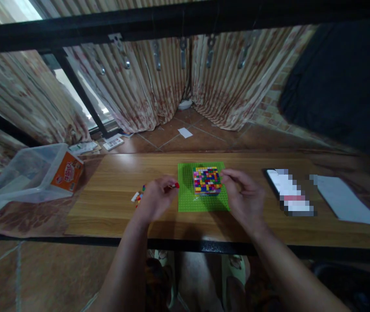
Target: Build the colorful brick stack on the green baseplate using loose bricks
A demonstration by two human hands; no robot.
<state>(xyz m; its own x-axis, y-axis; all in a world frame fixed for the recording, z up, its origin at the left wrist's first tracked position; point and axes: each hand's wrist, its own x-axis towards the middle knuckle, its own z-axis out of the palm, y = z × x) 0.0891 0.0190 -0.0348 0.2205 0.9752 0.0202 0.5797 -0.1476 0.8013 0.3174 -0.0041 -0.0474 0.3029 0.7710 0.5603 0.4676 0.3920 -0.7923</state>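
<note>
I'd keep the red brick level in the left hand's pinch, and the right hand, holding what I can't tell, gentle near the stack just left of its fingertips.

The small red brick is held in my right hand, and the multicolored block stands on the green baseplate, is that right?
Not quite: the head view shows the small red brick in your left hand, not your right hand. The multicolored block does stand on the green baseplate.
</note>
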